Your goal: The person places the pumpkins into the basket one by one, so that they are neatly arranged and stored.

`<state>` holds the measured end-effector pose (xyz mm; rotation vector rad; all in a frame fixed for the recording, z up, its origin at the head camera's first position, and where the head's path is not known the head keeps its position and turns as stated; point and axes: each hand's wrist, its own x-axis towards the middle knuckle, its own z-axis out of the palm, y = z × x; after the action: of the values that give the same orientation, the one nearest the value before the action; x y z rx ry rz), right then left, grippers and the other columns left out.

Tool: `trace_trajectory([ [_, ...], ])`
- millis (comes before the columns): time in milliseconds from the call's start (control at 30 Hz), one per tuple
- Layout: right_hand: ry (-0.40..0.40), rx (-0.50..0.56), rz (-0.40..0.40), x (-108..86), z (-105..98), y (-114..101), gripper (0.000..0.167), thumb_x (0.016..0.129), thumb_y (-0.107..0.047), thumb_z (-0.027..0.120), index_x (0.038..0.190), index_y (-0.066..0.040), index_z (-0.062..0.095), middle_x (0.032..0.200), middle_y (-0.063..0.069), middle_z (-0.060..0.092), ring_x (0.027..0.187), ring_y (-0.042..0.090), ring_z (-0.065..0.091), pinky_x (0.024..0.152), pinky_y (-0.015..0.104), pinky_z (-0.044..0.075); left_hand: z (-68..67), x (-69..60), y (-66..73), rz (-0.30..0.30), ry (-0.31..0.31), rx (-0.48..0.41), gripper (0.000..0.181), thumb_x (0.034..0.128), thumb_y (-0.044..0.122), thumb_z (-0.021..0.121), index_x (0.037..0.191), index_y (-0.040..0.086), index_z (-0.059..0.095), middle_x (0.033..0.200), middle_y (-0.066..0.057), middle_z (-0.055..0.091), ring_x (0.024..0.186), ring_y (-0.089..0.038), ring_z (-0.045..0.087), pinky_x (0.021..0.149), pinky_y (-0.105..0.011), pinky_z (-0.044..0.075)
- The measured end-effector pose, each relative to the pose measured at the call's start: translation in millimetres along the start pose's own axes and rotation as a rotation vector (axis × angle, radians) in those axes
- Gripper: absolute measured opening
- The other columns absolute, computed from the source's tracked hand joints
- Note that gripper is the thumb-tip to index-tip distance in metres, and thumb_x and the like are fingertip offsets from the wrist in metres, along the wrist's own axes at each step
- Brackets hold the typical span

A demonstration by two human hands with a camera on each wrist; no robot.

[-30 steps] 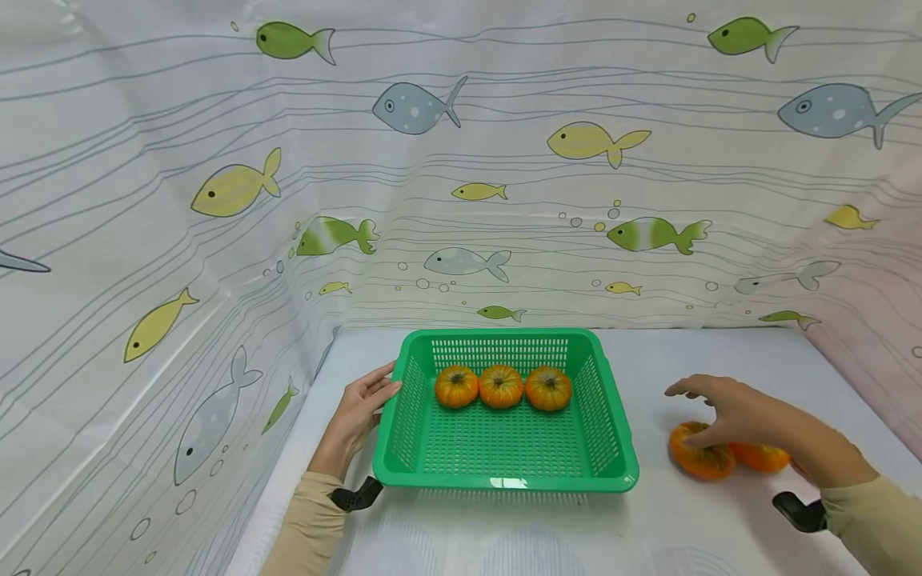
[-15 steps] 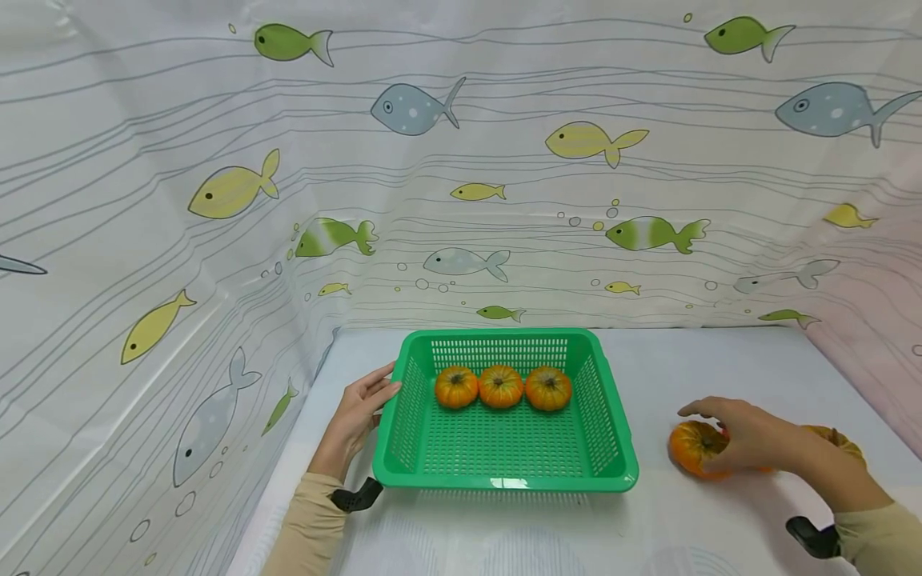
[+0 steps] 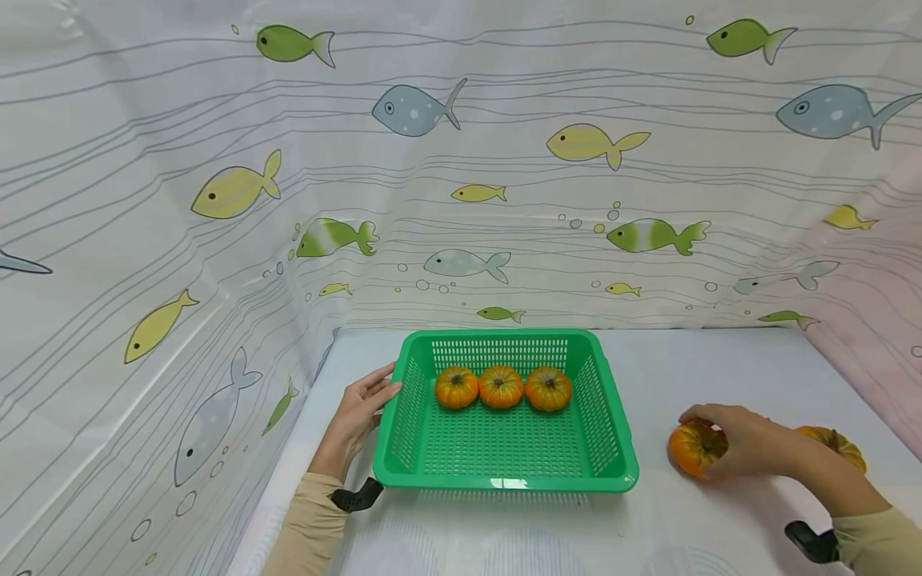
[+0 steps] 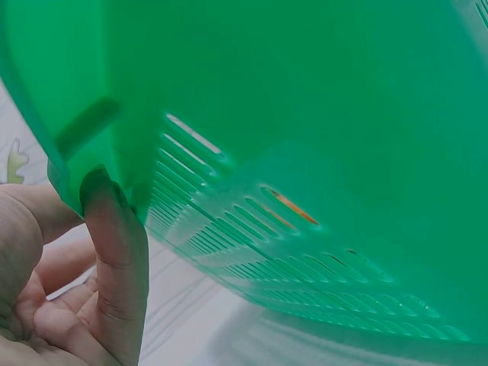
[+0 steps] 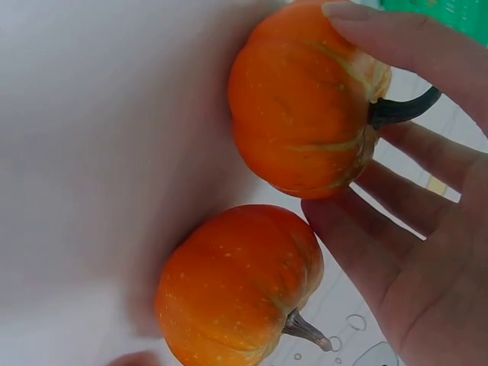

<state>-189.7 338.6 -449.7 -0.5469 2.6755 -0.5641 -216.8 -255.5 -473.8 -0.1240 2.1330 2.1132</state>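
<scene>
Three small orange pumpkins [image 3: 500,388] sit in a row at the far side of a green plastic basket [image 3: 504,468]. My left hand [image 3: 354,412] grips the basket's left rim; in the left wrist view the fingers of this hand [image 4: 69,282] pinch the rim. To the basket's right, my right hand [image 3: 749,438] holds another pumpkin [image 3: 693,450] that sits on the table. Its thumb lies on the near side and its fingers on the far side. The right wrist view shows this held pumpkin [image 5: 297,114] beside a second one [image 5: 240,282], which the hand covers in the head view.
A further pumpkin [image 3: 835,448] lies on the table behind my right forearm. The white table [image 3: 547,532] holds everything. A white sheet [image 3: 547,208] printed with fish hangs behind and at both sides.
My right hand has moved slightly right and down and closed around the leftmost loose pumpkin. The rightmost pumpkin has come into view past my forearm. My left hand and the basket stay put.
</scene>
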Motion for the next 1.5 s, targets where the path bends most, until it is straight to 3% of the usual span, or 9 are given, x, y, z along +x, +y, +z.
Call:
trace_trajectory([
  [367,0.018,0.002,-0.057,0.6,4.3,-2.5,0.065,0.071,-0.032,0.093,0.127,-0.012,0.066,0.126,0.005,0.068,0.107,0.021,0.062,0.088,0.043,0.060,-0.2,0.6,-1.2,0.007,-0.005,-0.009,0.060,0.1016,0.018,0.068,0.156,0.012,0.045,0.106,0.005,0.066,0.085,-0.007,0.071,0.072,-0.026,0.063],
  [667,0.040,0.005,-0.054,2.0,7.4,-5.6,0.069,0.071,-0.037,0.092,0.129,-0.011,0.065,0.125,0.002,0.068,0.109,0.019,0.062,0.088,0.036,0.060,-0.3,0.6,-1.0,0.011,-0.013,-0.003,0.060,0.1021,0.019,0.068,0.157,0.012,0.044,0.106,0.005,0.066,0.086,-0.007,0.071,0.073,-0.026,0.063],
  [900,0.092,0.013,-0.109,3.3,8.5,-5.0,0.068,0.074,-0.041,0.091,0.130,-0.010,0.067,0.125,0.001,0.070,0.108,0.012,0.063,0.085,0.027,0.060,0.5,0.6,-0.9,-0.002,-0.003,-0.006,0.060,0.1015,0.019,0.069,0.157,0.012,0.045,0.106,0.005,0.067,0.087,-0.007,0.071,0.074,-0.027,0.063],
  [1267,0.183,0.097,-0.149,4.0,4.8,-6.6,0.074,0.079,-0.044,0.089,0.137,-0.005,0.063,0.133,0.011,0.069,0.114,0.000,0.059,0.083,0.022,0.060,0.7,0.6,-0.7,-0.003,-0.003,-0.004,0.060,0.1015,0.019,0.069,0.157,0.013,0.045,0.106,0.006,0.066,0.086,-0.006,0.071,0.073,-0.026,0.063],
  [1500,0.208,0.107,-0.172,7.1,-4.2,-10.5,0.071,0.078,-0.042,0.091,0.134,-0.005,0.066,0.130,0.009,0.070,0.112,-0.010,0.055,0.082,0.021,0.060,-0.3,-1.0,0.7,-0.004,0.000,0.003,0.060,0.1018,0.020,0.068,0.157,0.012,0.045,0.105,0.007,0.067,0.085,-0.005,0.071,0.073,-0.026,0.063],
])
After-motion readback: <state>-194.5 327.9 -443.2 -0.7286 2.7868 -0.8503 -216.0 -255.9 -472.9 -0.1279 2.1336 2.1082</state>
